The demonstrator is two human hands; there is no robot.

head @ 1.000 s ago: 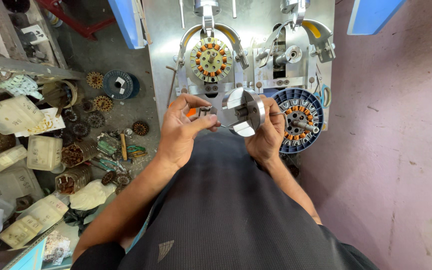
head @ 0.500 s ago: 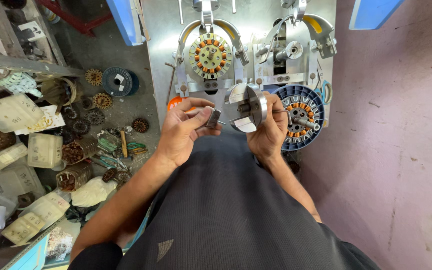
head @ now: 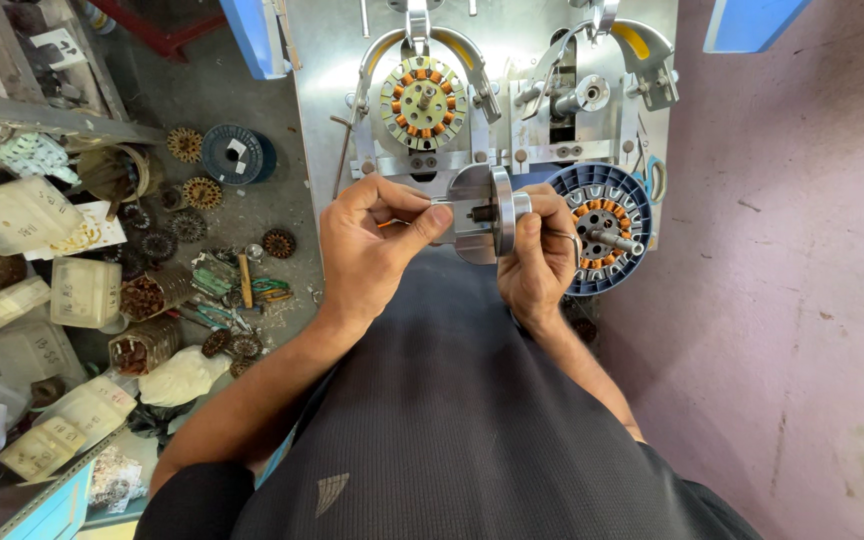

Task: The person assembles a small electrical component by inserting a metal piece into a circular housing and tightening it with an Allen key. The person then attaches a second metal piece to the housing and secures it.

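Your left hand [head: 377, 245] and right hand [head: 540, 262] sit side by side with the metal disc part [head: 487, 212] between them, touching both. Just beyond your hands stands the winding machine plate [head: 332, 60]; on it, a wound stator [head: 422, 100] sits ahead of your left hand. Touching the outer side of your right hand lies a round stator [head: 612, 235]. Well left of your left hand, small stators [head: 192, 190] and plastic boxes [head: 82, 290] lie on the floor [head: 182, 90].

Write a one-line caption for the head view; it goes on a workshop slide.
Both hands, left hand and right hand, hold a round metal part before a winding machine.
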